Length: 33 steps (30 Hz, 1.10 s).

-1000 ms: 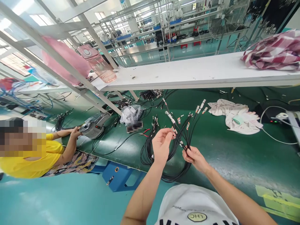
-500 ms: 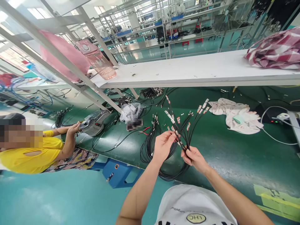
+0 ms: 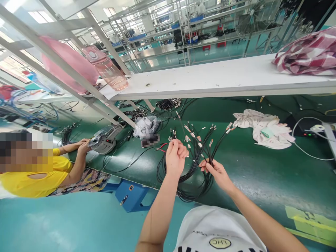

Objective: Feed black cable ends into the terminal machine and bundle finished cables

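My right hand (image 3: 216, 173) is closed round a fanned bunch of black cables (image 3: 217, 148), whose metal-tipped ends with white and orange labels point up and away. My left hand (image 3: 176, 157) is pinched at the metal tips (image 3: 172, 133) of a second group of black cables lying to the left; it appears to grip one cable by its end, though the fingers partly cover it. Below and between the hands, the long cable lengths lie in loose coils (image 3: 187, 192) on the green tabletop (image 3: 252, 178).
Red-handled pliers (image 3: 162, 147), a clear plastic bag (image 3: 147, 126) and a dark blurred object (image 3: 150, 140) lie left. White gloves (image 3: 273, 131) lie right. A white shelf (image 3: 204, 78) crosses above the table. A person in yellow (image 3: 52, 175) works beside a grey machine (image 3: 106, 141).
My left hand has moved left and slightly up, from the labelled ends of the held bunch to the tips of the other cables. My right hand still holds its bunch, which has spread apart.
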### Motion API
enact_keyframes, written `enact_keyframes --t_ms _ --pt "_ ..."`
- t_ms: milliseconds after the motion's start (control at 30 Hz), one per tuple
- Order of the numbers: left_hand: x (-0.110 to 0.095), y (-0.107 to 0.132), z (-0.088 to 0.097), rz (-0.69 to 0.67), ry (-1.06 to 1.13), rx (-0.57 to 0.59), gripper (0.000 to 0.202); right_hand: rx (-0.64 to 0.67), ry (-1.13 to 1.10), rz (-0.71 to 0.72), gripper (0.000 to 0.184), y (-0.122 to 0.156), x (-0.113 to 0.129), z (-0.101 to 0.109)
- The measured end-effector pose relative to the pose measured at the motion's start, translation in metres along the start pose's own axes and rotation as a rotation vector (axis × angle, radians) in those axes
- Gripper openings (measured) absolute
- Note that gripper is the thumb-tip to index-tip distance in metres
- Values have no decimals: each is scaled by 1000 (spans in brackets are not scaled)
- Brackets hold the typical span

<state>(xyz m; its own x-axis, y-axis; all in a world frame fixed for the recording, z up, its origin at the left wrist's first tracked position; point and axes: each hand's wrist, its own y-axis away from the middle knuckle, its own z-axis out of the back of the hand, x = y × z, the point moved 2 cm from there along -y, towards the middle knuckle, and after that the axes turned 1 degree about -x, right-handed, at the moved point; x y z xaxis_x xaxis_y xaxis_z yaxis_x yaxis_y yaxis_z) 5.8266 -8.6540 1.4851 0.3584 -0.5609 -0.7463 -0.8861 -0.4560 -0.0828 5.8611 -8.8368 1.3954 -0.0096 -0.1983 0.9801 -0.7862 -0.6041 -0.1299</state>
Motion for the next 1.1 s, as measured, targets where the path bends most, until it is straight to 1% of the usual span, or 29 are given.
enact_keyframes --t_ms 67,133,300,367,433,533,600,667,733,767,800,867,933,1000,1033,1100 --pt "8 -3 1 83 45 42 25 -41 -14 17 25 -2 -2 -1" --pt "12 -3 0 139 45 91 27 -64 -42 8 26 -5 -3 -2" --pt "11 4 -6 278 -30 186 34 -119 -99 -65 38 -11 2 -6" --pt "12 8 -10 318 -74 214 36 -108 -66 -70 41 -13 5 -8" --pt "14 10 -13 325 -84 227 37 -86 -1 -76 39 -14 6 -10" --pt "15 12 -11 309 -73 192 33 -106 19 -93 34 -12 6 -11" --pt "8 9 -5 251 -79 152 31 -126 -26 -119 33 -10 9 -9" --pt "-9 3 5 120 -90 82 33 -107 -58 -164 33 -7 12 -4" --pt "-29 -3 13 -23 -108 -4 36 -59 -52 -205 33 -4 15 2" --pt "-37 -6 14 -72 -121 -33 37 -30 -42 -212 33 -3 16 4" --pt "-43 -8 13 -94 -136 -39 37 -3 -30 -210 32 -1 16 5" --pt "-45 -10 6 -61 -163 7 38 47 -12 -189 30 1 14 5" --pt "-39 -10 -5 21 -186 92 37 91 -2 -173 28 2 10 3" --pt "-31 -7 -14 77 -214 156 31 117 8 -174 28 3 8 0" --pt "-28 -6 -16 78 -225 165 28 117 15 -177 28 4 7 0" --pt "-25 -4 -18 0 -240 137 30 95 36 -173 32 4 6 2"
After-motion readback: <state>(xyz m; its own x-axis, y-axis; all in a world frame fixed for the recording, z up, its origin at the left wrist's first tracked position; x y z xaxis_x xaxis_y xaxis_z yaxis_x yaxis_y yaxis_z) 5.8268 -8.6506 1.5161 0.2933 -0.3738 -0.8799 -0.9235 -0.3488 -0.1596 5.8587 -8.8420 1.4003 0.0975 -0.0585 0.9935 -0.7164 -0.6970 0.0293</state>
